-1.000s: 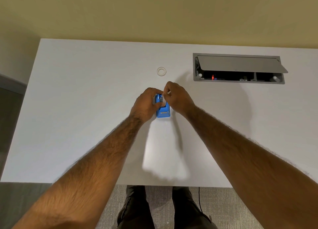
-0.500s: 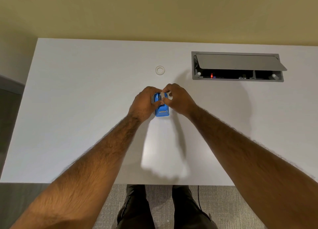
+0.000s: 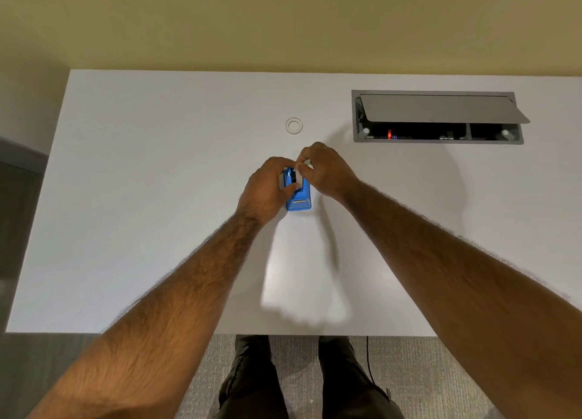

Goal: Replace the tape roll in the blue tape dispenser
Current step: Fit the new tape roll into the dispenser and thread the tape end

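Glossy blue plastic dispenser [image 3: 298, 198] on a smooth matt white worktop [image 3: 157, 198]; matt grey metal-looking hatch [image 3: 441, 108]; grey carpet floor [image 3: 425, 371].

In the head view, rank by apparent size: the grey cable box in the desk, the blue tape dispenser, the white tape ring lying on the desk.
1. Grey recessed cable box
2. Blue tape dispenser, partly hidden by both hands
3. White tape ring

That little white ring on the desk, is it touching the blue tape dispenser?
Apart. The head view shows the white ring lying alone, with bare table between it and the blue tape dispenser.
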`<state>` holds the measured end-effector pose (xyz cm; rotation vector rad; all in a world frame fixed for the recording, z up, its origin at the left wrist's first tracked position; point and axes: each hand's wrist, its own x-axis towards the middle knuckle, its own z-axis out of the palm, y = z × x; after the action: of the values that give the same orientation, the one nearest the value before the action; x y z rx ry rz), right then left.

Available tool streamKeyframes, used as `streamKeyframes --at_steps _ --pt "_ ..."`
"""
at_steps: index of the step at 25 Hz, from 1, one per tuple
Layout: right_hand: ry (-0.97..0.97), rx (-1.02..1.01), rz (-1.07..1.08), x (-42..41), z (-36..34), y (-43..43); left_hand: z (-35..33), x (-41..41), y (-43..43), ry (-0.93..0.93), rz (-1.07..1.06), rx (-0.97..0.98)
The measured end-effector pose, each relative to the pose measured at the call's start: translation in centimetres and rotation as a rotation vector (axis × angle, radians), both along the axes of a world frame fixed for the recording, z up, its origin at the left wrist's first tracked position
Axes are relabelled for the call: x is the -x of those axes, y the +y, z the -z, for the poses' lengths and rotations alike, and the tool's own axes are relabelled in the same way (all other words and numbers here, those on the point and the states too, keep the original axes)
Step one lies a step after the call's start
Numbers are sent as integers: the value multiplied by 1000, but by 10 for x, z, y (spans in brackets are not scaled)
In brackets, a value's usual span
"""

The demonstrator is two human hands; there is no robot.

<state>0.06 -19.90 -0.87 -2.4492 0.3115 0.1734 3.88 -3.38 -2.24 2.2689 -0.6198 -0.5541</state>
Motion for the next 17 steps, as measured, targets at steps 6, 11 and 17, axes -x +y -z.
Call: streamKeyframes --at_steps 6,11,17 --pt "2 -23 25 7 4 -3 1 -1 -2 -4 0 -16" --pt "32 -54 8 16 4 -2 2 1 -2 5 -5 9" --pt "23 -51 7 19 4 1 7 1 -3 16 -33 24"
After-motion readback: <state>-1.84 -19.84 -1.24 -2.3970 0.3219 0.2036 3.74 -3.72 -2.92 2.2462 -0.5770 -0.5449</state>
